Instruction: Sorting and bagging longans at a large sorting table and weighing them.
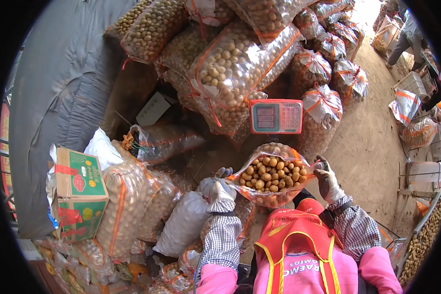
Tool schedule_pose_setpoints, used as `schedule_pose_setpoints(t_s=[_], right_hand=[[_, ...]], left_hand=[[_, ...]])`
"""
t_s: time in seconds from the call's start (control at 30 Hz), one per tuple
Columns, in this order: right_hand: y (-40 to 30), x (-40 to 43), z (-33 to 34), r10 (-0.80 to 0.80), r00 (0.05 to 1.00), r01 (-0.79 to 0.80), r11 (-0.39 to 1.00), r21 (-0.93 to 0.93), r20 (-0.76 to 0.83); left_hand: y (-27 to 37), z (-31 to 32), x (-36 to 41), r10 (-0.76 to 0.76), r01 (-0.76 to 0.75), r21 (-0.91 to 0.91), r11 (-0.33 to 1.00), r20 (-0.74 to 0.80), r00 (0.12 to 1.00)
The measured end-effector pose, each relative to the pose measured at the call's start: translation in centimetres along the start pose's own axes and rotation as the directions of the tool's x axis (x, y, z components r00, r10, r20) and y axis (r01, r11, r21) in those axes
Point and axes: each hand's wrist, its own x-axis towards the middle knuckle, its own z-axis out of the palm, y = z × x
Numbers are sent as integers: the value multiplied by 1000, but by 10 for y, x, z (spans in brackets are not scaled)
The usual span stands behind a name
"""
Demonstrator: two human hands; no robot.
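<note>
An open clear plastic sack with orange stripes (275,200) stands in front of me, filled with small round brown potatoes (273,173). My left hand (223,187), in a white glove with dark fingertips, grips the sack's rim on the left side. On the right side my right hand (327,182), gloved alike, holds the opposite edge, so the mouth is spread wide between them. Just beyond the sack is the red-framed display of a digital scale (276,116). Whether the sack rests on the scale's platform is hidden.
Full, tied potato sacks (224,73) are piled beyond the scale. At the left, a green and brown cardboard box (81,194) sits by more sacks and a white sack (183,224). A co-worker (408,40) is at the far right, near a plastic crate (411,85). Loose potatoes (424,239) lie at lower right.
</note>
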Motion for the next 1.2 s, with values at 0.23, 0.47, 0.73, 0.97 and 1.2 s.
schedule_pose_setpoints(t_s=[0.23,0.47,0.73,0.97,1.2], right_hand=[[19,-69,-66,234,963,-210,964,164,-138],[31,-102,-117,343,930,-305,922,239,-134],[30,-107,-96,369,922,-369,929,18,-121],[43,-97,-90,301,935,-311,950,-25,-186],[52,-87,-93,325,935,-343,929,-137,-140]], left_hand=[[14,28,-77,290,-352,498,792,200,936],[4,-2,-156,409,-325,411,852,-134,902],[-23,-6,-173,331,-224,388,894,-234,914],[-56,12,-152,207,-107,364,925,-248,946],[-71,21,-141,163,-57,360,931,-272,948]])
